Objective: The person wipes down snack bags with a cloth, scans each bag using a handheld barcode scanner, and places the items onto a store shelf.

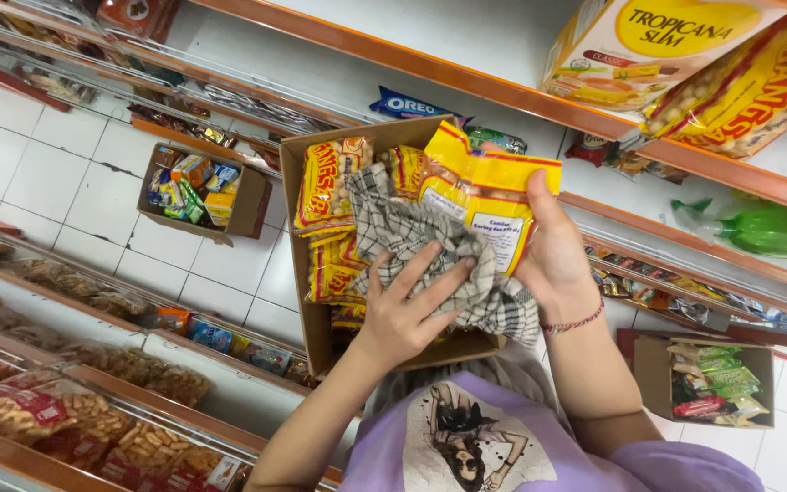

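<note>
While the left hand presses a checked cloth against a yellow snack packet, the right hand is clamped on that packet's lower end, thumb on its face; the packet stands upright, long axis running up from the hands, over an open cardboard box of similar packets.

I see a light purple T-shirt with short sleeves on my person. On its front is a white patch with a drawing of a figure in dark clothes. A thin red-and-white braided bracelet goes around the right wrist.
</note>
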